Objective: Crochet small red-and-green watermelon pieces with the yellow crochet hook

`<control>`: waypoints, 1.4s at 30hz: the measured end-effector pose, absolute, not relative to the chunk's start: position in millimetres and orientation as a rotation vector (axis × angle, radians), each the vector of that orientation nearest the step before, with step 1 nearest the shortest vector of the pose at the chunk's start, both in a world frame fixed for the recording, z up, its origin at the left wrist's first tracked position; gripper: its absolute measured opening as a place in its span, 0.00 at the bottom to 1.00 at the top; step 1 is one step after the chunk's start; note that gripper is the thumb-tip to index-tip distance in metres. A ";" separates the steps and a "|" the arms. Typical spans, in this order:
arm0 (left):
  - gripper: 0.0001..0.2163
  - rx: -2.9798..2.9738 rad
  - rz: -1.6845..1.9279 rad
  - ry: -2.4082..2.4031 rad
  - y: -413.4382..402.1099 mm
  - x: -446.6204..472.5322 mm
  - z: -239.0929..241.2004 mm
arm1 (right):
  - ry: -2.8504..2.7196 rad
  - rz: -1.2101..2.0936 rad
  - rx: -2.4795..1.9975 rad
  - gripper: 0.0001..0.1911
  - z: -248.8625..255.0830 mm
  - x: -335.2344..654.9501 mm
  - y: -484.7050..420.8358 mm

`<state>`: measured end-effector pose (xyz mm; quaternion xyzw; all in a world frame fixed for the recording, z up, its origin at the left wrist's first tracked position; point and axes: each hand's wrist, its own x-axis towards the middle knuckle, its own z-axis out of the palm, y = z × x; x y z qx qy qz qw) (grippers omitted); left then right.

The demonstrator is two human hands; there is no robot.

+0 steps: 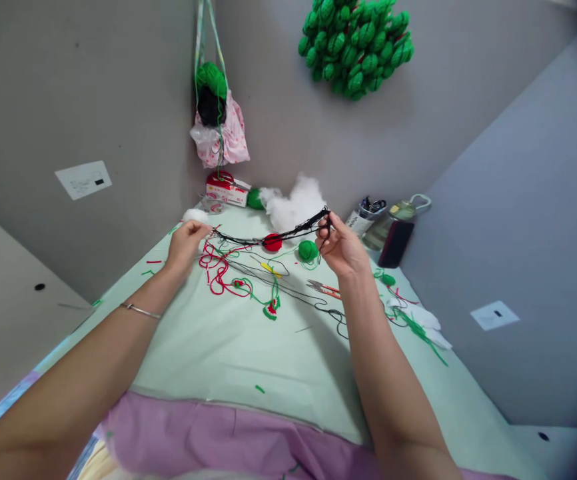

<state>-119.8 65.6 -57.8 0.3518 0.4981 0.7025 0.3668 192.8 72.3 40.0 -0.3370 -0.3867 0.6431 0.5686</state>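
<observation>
A bundle of black yarn (296,231) stretches between my two hands above the table. My left hand (187,245) pinches its left end, and my right hand (342,245) grips the right end, with short loops dangling by the fingers. Behind the strands sit a red yarn ball (272,243) and a green yarn ball (308,251). Loose red yarn (217,272) lies tangled below my left hand. Small crocheted pieces in green, red and white (271,309) rest nearer to me, joined by green yarn. Orange-handled thread snips (324,289) lie beside my right forearm.
White stuffing (294,203) is heaped at the back, near a box (227,193) with red scissors (220,179). A pen cup (366,217), a bottle (393,220) and a dark phone-like slab (396,245) stand back right. A pink bag (233,133) hangs behind.
</observation>
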 end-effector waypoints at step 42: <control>0.07 0.925 1.584 1.026 31.1 -71.3 -37.3 | -1.010 1.281 -0.978 0.18 7.2 174.4 81.5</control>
